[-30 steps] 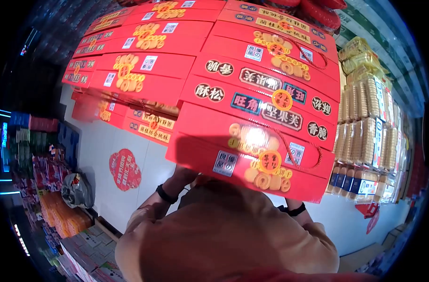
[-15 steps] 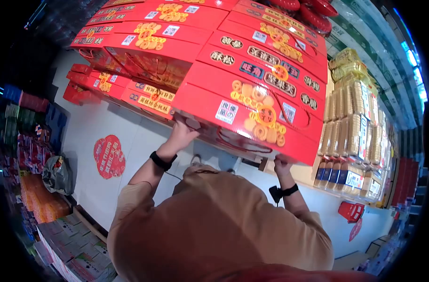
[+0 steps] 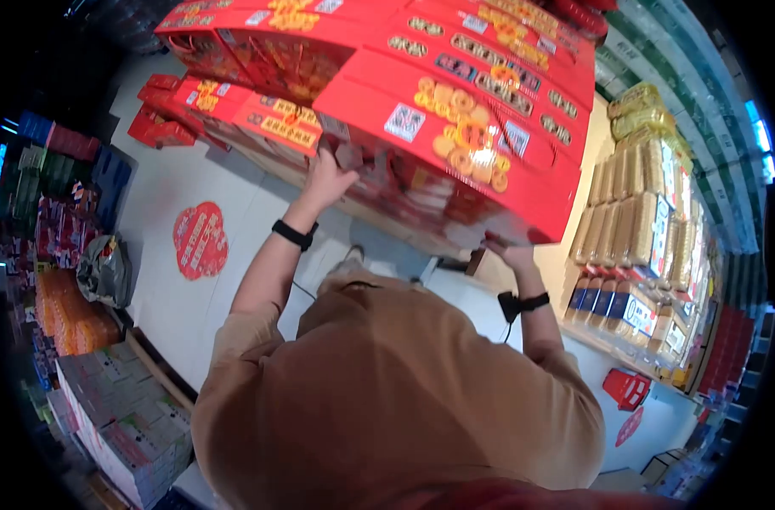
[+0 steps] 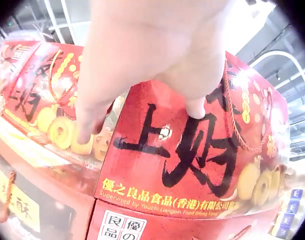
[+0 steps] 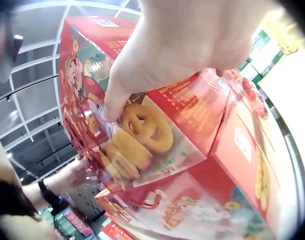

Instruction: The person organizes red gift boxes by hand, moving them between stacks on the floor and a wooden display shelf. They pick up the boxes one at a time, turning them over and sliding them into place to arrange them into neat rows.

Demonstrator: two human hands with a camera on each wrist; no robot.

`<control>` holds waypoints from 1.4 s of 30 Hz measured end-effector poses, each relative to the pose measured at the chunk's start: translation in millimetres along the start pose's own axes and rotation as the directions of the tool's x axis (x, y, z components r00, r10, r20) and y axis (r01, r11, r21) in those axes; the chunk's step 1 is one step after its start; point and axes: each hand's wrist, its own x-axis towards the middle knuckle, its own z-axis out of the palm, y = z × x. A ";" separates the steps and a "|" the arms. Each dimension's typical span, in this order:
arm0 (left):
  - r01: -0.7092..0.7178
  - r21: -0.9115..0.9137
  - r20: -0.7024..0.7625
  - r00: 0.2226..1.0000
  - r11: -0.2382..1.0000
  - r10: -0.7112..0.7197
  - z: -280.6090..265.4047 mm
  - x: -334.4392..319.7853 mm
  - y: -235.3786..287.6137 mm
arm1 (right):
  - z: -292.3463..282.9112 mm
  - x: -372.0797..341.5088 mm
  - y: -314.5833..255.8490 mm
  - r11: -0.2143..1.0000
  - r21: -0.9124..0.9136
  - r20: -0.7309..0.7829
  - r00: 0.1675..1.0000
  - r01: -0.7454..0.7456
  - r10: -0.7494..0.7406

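we count two hands on one box. our left hand (image 3: 326, 180) lies at the near left corner of the front red box (image 3: 464, 166), spread wide, thumb and fingers apart and fairly straight against its sides. our right hand (image 3: 511, 253) is spread at the near right corner, thumb on the printed front; most of its fingers are hidden, so we cannot tell how far they bend. the box sits between both hands, nearest our body, with two square code labels on its top; we cannot tell what supports it from below. more red boxes (image 3: 275, 119) stand behind it and to the left, overlapping too much to count. at right, a table (image 3: 601, 153) bears many biscuit packs (image 3: 613, 234). we see two wristbands (image 3: 296, 235), two red stickers (image 3: 200, 240) on the floor (image 3: 149, 191), and one grey bag (image 3: 104, 272).
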 end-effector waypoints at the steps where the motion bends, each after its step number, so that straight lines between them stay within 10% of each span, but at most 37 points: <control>1: 0.065 -0.082 0.035 0.997 0.995 -0.062 6.4 1.1 -11.6 | -1.1 0.1 0.8 0.998 0.042 0.036 0.998 -0.056 0.054; 4: 0.042 -0.085 0.051 0.998 0.996 -0.038 -2.6 -2.3 12.9 | -22.4 5.0 -29.5 0.958 0.212 0.085 0.980 -0.193 0.178; 10: -0.040 -0.253 0.065 0.996 0.967 0.058 7.9 8.0 5.7 | -15.1 2.7 -3.9 1.000 -0.012 -0.128 0.992 0.015 -0.016; 14: 0.037 -0.228 0.170 0.985 0.973 0.003 -1.1 -1.9 36.1 | -10.2 -8.0 -3.5 0.967 0.178 -0.146 0.967 -0.182 0.209; 16: -0.066 -0.097 0.202 0.976 0.993 0.085 -9.6 4.4 31.3 | -16.1 -4.5 -42.2 0.985 0.149 -0.181 0.977 -0.090 0.117; 17: 0.097 -0.150 0.176 0.982 0.984 -0.070 -4.3 -0.7 28.0 | -11.0 -0.8 -19.9 0.970 -0.018 -0.213 0.947 0.242 -0.240; 18: 0.134 -0.006 0.190 0.973 0.991 -0.131 -10.4 -7.0 28.6 | 2.6 -8.7 -3.1 0.943 0.315 -0.248 0.968 0.109 -0.029; 20: 0.168 0.221 0.300 0.926 0.961 -0.231 -37.7 -23.8 40.0 | 17.3 -27.2 24.0 0.983 0.074 -0.382 0.906 -0.166 0.182; 22: -0.095 0.159 0.270 0.961 0.983 0.049 -46.2 -50.6 -2.7 | 39.8 -35.3 23.2 0.951 0.124 -0.530 0.792 -0.282 0.304; 24: -0.102 0.063 0.629 0.777 0.993 0.040 -122.5 -66.8 -3.4 | 56.4 -41.6 -30.7 0.895 0.149 -0.529 0.730 -0.421 0.432; 26: -0.147 0.087 0.662 0.748 0.985 0.053 -148.3 -95.6 -60.3 | 83.3 -40.3 -54.7 0.876 0.055 -0.610 0.678 -0.480 0.410; 28: 0.047 0.233 0.745 0.633 0.971 -0.209 -202.7 -114.3 -78.8 | 115.1 -47.8 -37.5 0.760 -0.023 -0.685 0.564 -0.649 0.461; 32: 0.124 0.399 0.651 0.660 0.909 -0.376 -253.8 -159.9 -157.8 | 167.6 -44.9 -76.4 0.564 -0.207 -0.346 0.599 -0.799 0.722; 35: 0.211 0.310 0.557 0.750 0.927 -0.357 -284.0 -179.8 -204.1 | 229.1 -33.4 -40.9 0.784 -0.415 0.221 0.785 -0.461 0.578; 36: 0.245 0.273 0.523 0.774 0.930 -0.357 -292.1 -185.4 -218.1 | 243.2 -23.3 -25.2 0.834 -0.515 0.528 0.693 -0.199 0.491; 38: 0.303 0.322 0.456 0.780 0.897 -0.428 -309.8 -192.6 -236.2 | 269.1 -0.7 -75.2 0.949 -0.297 0.633 0.721 -0.110 0.281; 42: 0.449 0.315 0.357 0.760 0.836 -0.543 -340.0 -227.3 -268.1 | 332.3 60.0 -140.0 0.833 -0.433 0.520 0.659 -0.344 0.543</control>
